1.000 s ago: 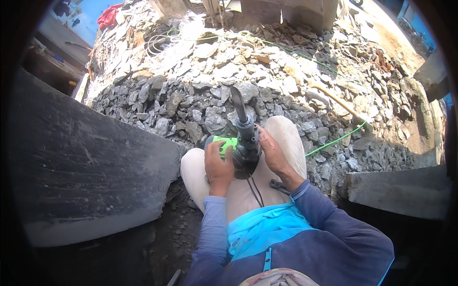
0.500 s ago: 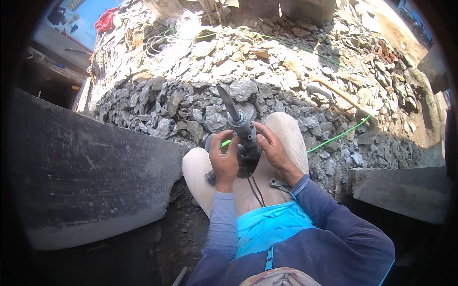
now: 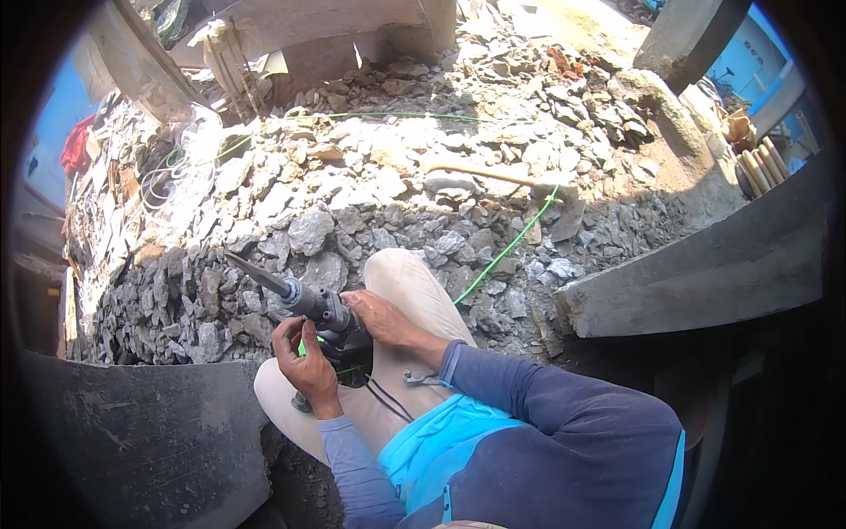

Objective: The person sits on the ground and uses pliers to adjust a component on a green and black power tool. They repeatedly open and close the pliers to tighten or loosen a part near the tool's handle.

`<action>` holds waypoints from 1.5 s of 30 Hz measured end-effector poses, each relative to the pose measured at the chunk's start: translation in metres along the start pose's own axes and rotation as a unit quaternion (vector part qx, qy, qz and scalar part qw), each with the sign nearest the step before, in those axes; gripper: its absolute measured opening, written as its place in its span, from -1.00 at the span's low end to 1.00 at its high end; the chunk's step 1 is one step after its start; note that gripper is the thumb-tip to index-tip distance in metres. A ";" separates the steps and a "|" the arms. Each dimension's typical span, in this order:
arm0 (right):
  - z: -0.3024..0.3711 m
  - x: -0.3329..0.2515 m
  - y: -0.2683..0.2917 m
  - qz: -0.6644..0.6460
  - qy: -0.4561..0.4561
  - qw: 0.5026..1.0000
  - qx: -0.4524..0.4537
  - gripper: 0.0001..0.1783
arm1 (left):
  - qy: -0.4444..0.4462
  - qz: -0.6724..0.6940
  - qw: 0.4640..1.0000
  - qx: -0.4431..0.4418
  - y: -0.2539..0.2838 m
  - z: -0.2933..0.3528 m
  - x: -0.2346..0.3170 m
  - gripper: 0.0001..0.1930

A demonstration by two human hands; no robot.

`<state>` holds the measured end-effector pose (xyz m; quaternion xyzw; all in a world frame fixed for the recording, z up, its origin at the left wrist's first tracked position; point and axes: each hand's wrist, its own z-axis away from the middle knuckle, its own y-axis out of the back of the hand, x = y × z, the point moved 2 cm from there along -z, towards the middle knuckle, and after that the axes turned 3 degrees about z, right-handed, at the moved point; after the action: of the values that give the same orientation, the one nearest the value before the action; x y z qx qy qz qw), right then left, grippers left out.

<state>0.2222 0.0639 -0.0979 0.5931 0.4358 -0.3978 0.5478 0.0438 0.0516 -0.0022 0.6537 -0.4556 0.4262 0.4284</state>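
Rubble (image 3: 352,212) ahead of bent legs (image 3: 401,273), a dark power tool (image 3: 329,309) between them.
Set apart, the right hand (image 3: 389,319) lies against its side and the left hand (image 3: 310,368) curls beside it; I cannot tell whether either grips. The tool's tapered bit (image 3: 259,275) points forward-left.

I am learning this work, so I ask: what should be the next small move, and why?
Perhaps steady the power tool with the right hand: its pointed bit sticks out, tilted, and the left hand is close beside the tool's front.
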 end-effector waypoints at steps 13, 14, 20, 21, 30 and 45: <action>0.005 -0.011 0.001 -0.042 -0.058 0.997 0.003 -0.33 | -0.006 0.001 1.000 0.028 0.004 0.017 0.014 -0.81; 0.006 -0.013 -0.001 -0.056 -0.062 0.996 -0.007 -0.35 | 0.003 0.011 0.999 0.044 0.007 0.019 0.011 -0.80; 0.007 -0.014 -0.007 -0.050 -0.085 0.995 -0.031 -0.40 | -0.051 -0.070 0.994 0.071 0.010 0.025 0.012 -0.81; 0.006 -0.011 -0.005 -0.022 -0.059 0.998 -0.021 -0.41 | -0.070 -0.089 0.991 0.069 0.007 0.024 0.016 -0.81; 0.009 -0.018 0.008 0.190 0.050 0.977 0.079 -0.61 | -0.097 -0.135 0.985 0.045 0.006 0.024 0.024 -0.84; 0.013 0.003 0.018 0.426 0.118 0.893 -0.083 -0.47 | -0.075 -0.093 0.993 0.019 0.006 0.012 0.024 -0.86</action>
<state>0.2403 0.0513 -0.0964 0.7168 0.2342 -0.0157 0.6566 0.0453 0.0331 0.0178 0.7312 -0.4154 0.3435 0.4182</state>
